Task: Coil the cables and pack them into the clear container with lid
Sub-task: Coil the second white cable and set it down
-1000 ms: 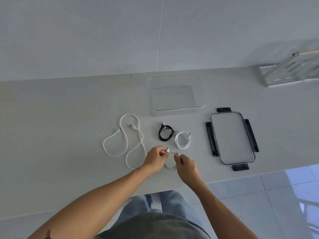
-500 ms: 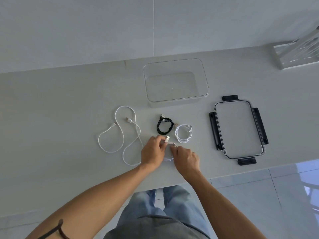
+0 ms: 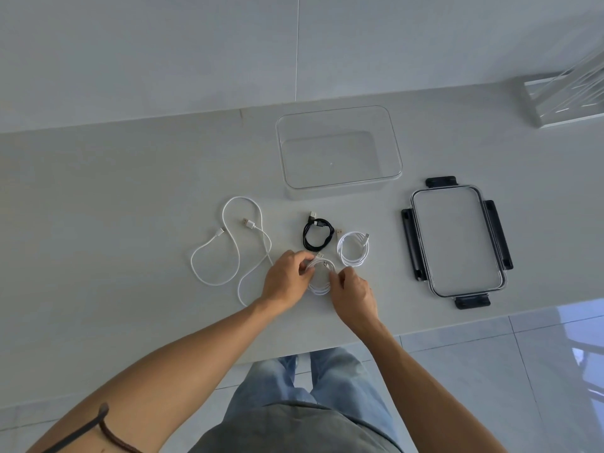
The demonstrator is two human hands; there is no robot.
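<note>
Left hand [image 3: 287,280] pinches left side of white coil [image 3: 322,276]; right hand [image 3: 354,294] pinches its right side, coil low over counter [image 3: 130,207] between them. Black coil [image 3: 317,235] and second white coil [image 3: 353,248] lie just beyond hands. Loose white cable [image 3: 228,243] sprawls to left. Clear container [image 3: 338,152] sits open and empty further back; lid [image 3: 457,240] flat on counter at right.
</note>
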